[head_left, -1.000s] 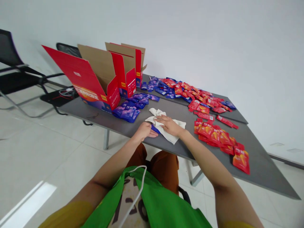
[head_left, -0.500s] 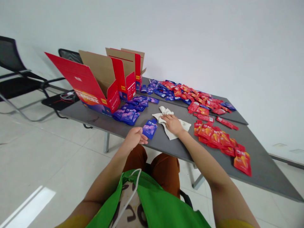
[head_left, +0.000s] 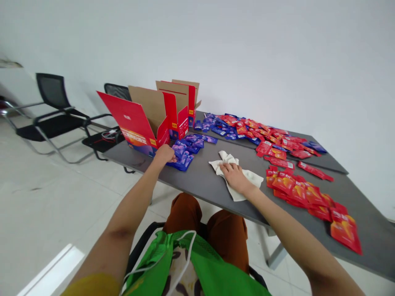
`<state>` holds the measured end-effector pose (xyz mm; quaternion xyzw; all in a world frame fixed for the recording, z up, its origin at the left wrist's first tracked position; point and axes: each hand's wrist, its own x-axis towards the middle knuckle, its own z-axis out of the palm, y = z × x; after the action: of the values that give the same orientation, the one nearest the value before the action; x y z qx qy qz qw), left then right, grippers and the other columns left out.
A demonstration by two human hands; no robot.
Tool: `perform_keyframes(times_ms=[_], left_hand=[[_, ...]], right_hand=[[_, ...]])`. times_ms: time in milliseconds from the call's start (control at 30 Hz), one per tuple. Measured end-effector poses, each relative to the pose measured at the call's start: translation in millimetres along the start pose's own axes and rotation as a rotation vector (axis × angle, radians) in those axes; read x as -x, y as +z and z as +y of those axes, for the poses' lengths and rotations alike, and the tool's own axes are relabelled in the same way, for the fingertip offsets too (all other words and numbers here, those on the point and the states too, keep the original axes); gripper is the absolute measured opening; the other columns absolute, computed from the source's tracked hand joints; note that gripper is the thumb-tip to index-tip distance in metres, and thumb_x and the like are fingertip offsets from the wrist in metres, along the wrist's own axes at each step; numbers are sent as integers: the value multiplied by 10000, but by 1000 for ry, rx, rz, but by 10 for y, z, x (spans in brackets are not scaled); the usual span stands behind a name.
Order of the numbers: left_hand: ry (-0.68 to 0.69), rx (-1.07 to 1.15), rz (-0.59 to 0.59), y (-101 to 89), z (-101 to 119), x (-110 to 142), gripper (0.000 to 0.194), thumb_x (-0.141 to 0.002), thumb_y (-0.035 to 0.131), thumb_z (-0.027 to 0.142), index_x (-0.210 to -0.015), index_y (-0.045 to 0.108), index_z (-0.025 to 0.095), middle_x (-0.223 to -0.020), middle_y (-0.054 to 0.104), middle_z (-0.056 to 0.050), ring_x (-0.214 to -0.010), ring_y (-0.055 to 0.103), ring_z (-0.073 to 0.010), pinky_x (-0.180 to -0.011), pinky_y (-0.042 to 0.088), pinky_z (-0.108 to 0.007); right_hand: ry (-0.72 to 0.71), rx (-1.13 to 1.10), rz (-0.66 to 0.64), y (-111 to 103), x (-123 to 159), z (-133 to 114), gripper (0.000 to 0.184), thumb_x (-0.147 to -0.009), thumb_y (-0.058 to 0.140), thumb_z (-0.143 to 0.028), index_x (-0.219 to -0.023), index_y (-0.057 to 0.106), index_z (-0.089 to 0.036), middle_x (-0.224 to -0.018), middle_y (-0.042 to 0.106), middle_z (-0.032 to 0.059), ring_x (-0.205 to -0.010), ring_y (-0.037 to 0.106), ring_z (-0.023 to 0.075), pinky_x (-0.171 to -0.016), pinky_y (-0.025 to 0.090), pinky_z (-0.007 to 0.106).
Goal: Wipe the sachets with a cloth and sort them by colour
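My left hand (head_left: 166,155) is closed at the near left edge of a pile of blue pouches (head_left: 185,160), beside the nearest red box. Its fingers are curled around the edge of a blue pouch, most of which is hidden by the hand or merges with the pile. On the table's middle lies a crumpled white cloth (head_left: 253,178). My right hand (head_left: 235,176) presses down on that cloth, fingers bent into its folds.
Three open red cartons (head_left: 138,127) stand in a row at the table's left. Behind lies a mixed heap of blue and red pouches (head_left: 247,127). Overlapping red pouches (head_left: 298,189) line the right side. Black chairs (head_left: 55,119) stand at far left.
My left hand has moved left from the table's front edge to the blue pile, and the single blue pouch has left its spot. The right hand stays on the cloth. The view has shifted.
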<state>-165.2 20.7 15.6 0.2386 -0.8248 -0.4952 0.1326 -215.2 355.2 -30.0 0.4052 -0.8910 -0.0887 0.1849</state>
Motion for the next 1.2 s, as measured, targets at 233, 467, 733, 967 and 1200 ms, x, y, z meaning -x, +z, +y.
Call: perform_keyframes(times_ms=[233,467,733,967,1200], left_hand=[[104,-494,287,-166,32,248,226,-851,567,284,-849,666,80,-843,697,-242,-983,670,-379,-850,516,-437],[293,-654,263,26,307,329,305,-870,482,223,-959,699,28,-898,699,-251,-1015,650,-360,-908,488,-412],[414,-507,5,619,875,-145,266,-851,511,246,-821,735,106,-659,701,-124,-712,698,-226,-729,511,-286],[813,-724,-117,1370,1260,-511,296,-864,466,216,-904,748,133,-923,738,-140,-915,687,-225,-873,474,-279],[735,-777,-5,2067,1530,-888,370,-886,467,292,-1067,697,65,-1116,653,-245,-1087,613,-317,-944,454,-363]], right_hand=[[-52,-86,89,96,130,99,541,-913,329,-49,-1415,489,-170,-1344,541,145,-1215,426,276,-1094,268,493],[-3,-67,67,43,191,-39,503,-917,344,-63,-1375,537,-145,-1257,557,174,-1178,431,306,-1083,282,549],[103,-87,76,-14,260,-213,508,-928,357,-58,-1400,509,-173,-1241,559,177,-1176,440,322,-1084,170,694],[90,-184,133,-109,285,-196,445,-943,425,-108,-1358,546,-209,-1227,576,156,-1135,472,271,-1027,365,492],[94,-266,160,-110,303,-150,414,-951,437,-135,-1340,547,-226,-1209,579,120,-1138,462,270,-1000,384,458]])
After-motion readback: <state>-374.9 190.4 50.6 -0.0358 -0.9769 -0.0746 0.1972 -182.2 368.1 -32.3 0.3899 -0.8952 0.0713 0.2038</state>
